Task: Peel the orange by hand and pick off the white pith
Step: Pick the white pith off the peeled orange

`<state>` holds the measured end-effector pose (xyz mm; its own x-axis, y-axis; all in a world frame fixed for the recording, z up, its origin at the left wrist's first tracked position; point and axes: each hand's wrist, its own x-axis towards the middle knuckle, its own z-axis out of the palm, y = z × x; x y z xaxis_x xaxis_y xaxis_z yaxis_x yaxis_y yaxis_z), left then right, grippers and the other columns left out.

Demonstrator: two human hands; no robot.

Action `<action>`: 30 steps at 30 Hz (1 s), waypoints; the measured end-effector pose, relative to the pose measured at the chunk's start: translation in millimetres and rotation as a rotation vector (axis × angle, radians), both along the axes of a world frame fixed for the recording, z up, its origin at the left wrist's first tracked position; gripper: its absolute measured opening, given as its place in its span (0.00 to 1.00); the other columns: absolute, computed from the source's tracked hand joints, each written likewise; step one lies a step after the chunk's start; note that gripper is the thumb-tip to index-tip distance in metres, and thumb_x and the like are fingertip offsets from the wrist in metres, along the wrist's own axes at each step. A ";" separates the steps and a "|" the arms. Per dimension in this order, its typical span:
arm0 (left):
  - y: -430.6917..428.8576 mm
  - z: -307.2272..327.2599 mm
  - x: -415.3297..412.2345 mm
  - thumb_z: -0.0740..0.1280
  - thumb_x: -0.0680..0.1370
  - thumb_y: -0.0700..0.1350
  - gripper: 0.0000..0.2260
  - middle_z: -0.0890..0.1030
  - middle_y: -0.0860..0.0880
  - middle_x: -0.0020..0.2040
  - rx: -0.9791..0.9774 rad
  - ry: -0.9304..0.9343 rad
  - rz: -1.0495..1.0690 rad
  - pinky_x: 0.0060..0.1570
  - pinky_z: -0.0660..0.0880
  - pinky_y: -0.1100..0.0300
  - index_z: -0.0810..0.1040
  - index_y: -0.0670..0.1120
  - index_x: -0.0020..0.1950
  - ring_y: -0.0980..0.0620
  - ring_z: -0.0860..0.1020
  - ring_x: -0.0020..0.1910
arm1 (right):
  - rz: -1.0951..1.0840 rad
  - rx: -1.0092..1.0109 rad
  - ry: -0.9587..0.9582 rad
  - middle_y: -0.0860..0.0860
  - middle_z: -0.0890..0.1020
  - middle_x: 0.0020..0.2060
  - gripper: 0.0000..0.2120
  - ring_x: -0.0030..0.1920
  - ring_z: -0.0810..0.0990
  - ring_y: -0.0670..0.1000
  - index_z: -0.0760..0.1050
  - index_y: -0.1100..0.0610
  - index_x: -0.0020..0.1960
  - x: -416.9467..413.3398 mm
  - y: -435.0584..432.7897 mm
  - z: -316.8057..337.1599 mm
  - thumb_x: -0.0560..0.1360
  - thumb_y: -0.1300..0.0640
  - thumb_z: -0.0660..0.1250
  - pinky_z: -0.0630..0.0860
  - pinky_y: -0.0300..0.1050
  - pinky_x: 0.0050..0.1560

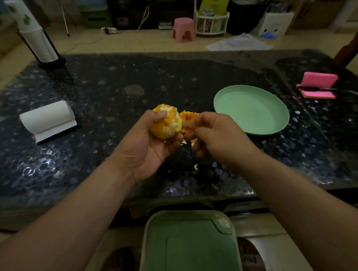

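Peeling near done: left hand (146, 144) grips round pith-flecked orange (166, 121); right hand (210, 134) pinches ragged orange peel flap (188, 115). Next, likely: tear flap free, pick pith.

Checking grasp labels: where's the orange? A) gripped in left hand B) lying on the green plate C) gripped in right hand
A: the left hand grips the mostly peeled orange; the right hand pinches peel beside it, and the green plate sits apart.
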<state>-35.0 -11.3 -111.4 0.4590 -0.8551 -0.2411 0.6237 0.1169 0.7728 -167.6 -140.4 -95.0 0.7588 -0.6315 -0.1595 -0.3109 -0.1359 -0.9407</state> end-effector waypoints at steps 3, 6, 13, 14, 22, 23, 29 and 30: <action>-1.3 -0.8 0.1 0.66 0.80 0.49 0.15 0.80 0.37 0.59 0.041 0.011 0.050 0.42 0.80 0.59 0.78 0.43 0.63 0.48 0.81 0.43 | -0.028 -0.291 0.094 0.50 0.84 0.40 0.09 0.37 0.84 0.54 0.81 0.49 0.47 4.9 -5.6 -11.8 0.83 0.58 0.65 0.85 0.54 0.37; -1.4 -1.9 0.0 0.66 0.81 0.50 0.14 0.81 0.38 0.55 0.081 0.033 0.086 0.41 0.81 0.59 0.79 0.44 0.62 0.47 0.82 0.42 | 0.026 -0.513 0.228 0.48 0.79 0.32 0.13 0.34 0.79 0.49 0.79 0.51 0.41 4.7 -11.2 -21.1 0.83 0.49 0.66 0.78 0.51 0.38; -3.8 -2.3 0.4 0.68 0.78 0.52 0.16 0.83 0.43 0.54 0.047 0.055 0.055 0.45 0.80 0.58 0.80 0.45 0.62 0.47 0.82 0.45 | -0.010 -0.447 -0.051 0.43 0.83 0.38 0.03 0.38 0.80 0.40 0.79 0.46 0.48 -1.0 3.7 -0.1 0.79 0.51 0.73 0.73 0.31 0.36; -4.4 -2.5 -0.3 0.69 0.78 0.54 0.16 0.83 0.43 0.57 0.038 0.045 0.045 0.50 0.79 0.57 0.83 0.45 0.59 0.47 0.82 0.48 | 0.008 -0.464 -0.058 0.43 0.83 0.37 0.04 0.38 0.81 0.40 0.79 0.46 0.47 -2.6 8.4 2.6 0.78 0.49 0.74 0.75 0.33 0.36; -6.2 -5.2 -7.7 0.70 0.78 0.50 0.09 0.85 0.38 0.60 0.003 -0.006 0.071 0.66 0.78 0.44 0.87 0.47 0.49 0.38 0.82 0.64 | 0.006 -0.519 -0.029 0.42 0.84 0.36 0.07 0.39 0.82 0.42 0.81 0.47 0.46 -6.3 20.8 1.5 0.77 0.46 0.76 0.83 0.50 0.45; -6.4 -5.2 -7.6 0.70 0.78 0.50 0.11 0.84 0.36 0.63 0.017 -0.027 0.079 0.70 0.75 0.41 0.85 0.45 0.53 0.36 0.80 0.67 | 0.004 -0.522 -0.025 0.42 0.84 0.36 0.07 0.39 0.82 0.42 0.81 0.48 0.45 -5.9 21.0 1.3 0.77 0.46 0.75 0.82 0.51 0.45; -9.0 -4.4 -8.6 0.76 0.72 0.53 0.32 0.83 0.38 0.62 0.064 -0.164 0.158 0.72 0.71 0.36 0.74 0.41 0.71 0.36 0.82 0.64 | 0.014 -0.524 0.003 0.42 0.84 0.37 0.09 0.39 0.83 0.42 0.82 0.47 0.45 -4.9 19.6 0.0 0.78 0.43 0.72 0.83 0.51 0.45; -8.9 -5.5 -8.6 0.76 0.72 0.52 0.28 0.85 0.41 0.56 0.065 -0.187 0.166 0.70 0.74 0.38 0.75 0.42 0.68 0.40 0.84 0.59 | 0.018 -0.530 0.008 0.42 0.84 0.37 0.09 0.39 0.83 0.42 0.82 0.47 0.45 -4.4 19.1 -0.5 0.78 0.43 0.72 0.83 0.51 0.44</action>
<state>-43.6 -20.2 -116.9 0.6334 -0.7499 -0.1907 0.4458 0.1523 0.8821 -172.0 -121.3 -95.5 0.7701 -0.6142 0.1725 -0.3107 -0.5972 -0.7395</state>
